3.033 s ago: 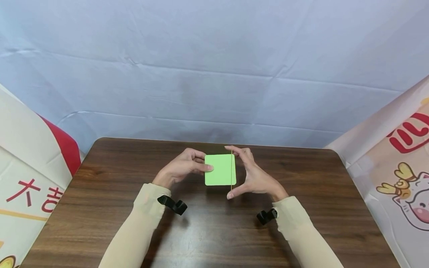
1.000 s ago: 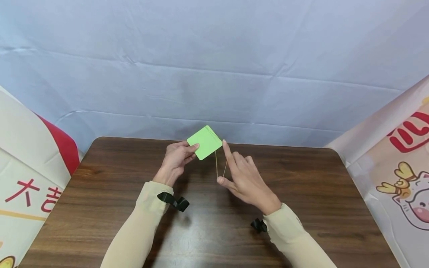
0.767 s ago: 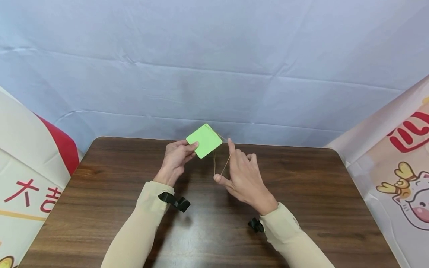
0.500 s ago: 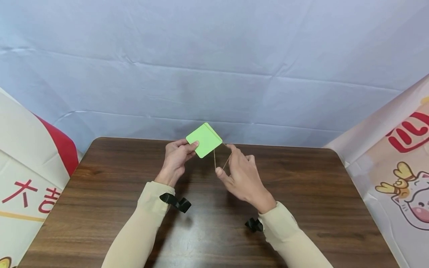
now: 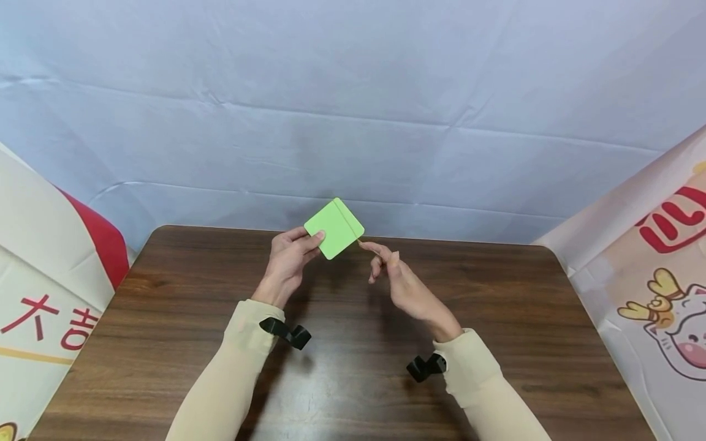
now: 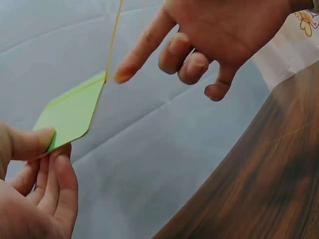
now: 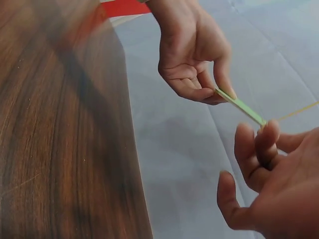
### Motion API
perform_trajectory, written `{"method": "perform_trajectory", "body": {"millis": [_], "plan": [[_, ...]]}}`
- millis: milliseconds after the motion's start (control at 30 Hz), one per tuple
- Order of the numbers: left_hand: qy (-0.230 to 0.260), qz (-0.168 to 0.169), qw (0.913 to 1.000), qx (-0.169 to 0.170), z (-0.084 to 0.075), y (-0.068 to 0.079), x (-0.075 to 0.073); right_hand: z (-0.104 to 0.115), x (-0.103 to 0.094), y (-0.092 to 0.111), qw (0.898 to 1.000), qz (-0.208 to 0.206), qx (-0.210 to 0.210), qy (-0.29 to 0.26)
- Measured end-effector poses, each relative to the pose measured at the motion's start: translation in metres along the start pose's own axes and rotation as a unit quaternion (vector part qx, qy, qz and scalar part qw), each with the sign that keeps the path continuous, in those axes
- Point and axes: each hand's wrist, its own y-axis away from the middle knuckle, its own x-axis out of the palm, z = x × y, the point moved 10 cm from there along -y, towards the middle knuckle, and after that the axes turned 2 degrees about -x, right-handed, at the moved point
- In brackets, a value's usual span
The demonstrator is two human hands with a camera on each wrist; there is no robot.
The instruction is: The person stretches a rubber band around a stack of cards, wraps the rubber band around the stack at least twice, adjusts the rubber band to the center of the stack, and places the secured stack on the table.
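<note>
In the head view my left hand (image 5: 287, 254) pinches a thin green square card (image 5: 334, 229) with rounded corners between thumb and fingers. The card is held tilted above the table. A thin yellowish rubber band (image 5: 346, 219) crosses its face near the right edge. My right hand (image 5: 405, 282) is beside the card's right corner, index finger extended towards the band. In the left wrist view the rubber band (image 6: 113, 42) stretches up from the card's corner and out of the picture. The right wrist view shows the green card (image 7: 241, 107) nearly edge-on.
A dark wooden table (image 5: 342, 380) lies beneath both hands. A pale cloth backdrop (image 5: 353, 122) rises behind it, with printed sheets (image 5: 662, 294) at both sides. Black straps (image 5: 285, 332) are on both wrists.
The card has turned corner-up and moved away from me. The right hand first spread the band between thumb and index finger; now its wrist has turned and the index finger is by the card's corner.
</note>
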Motion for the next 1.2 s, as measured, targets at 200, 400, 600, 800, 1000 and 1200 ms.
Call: {"method": "perform_trajectory", "body": {"millis": [200, 400, 600, 800, 1000, 1200], "plan": [[0.014, 0.048, 0.9987, 0.015, -0.004, -0.003, 0.001, -0.003, 0.000, 0.002, 0.997, 0.038, -0.006, -0.061], [-0.002, 0.089, 0.9959, 0.017, -0.010, -0.001, 0.004, -0.004, -0.001, 0.002, 0.997, 0.060, -0.009, -0.052], [-0.029, 0.100, 0.9944, 0.015, -0.016, -0.001, 0.005, -0.005, -0.001, 0.002, 0.996, 0.081, 0.006, -0.033], [-0.059, 0.122, 0.9905, 0.024, -0.025, 0.003, 0.012, -0.005, 0.002, 0.002, 0.994, 0.113, 0.005, 0.009], [-0.088, 0.164, 0.9818, 0.038, -0.032, 0.009, 0.020, -0.002, 0.006, 0.005, 0.987, 0.159, -0.026, 0.000], [-0.171, 0.233, 0.9541, 0.077, -0.039, 0.021, 0.036, -0.001, 0.012, 0.008, 0.978, 0.203, -0.031, -0.030]]}}
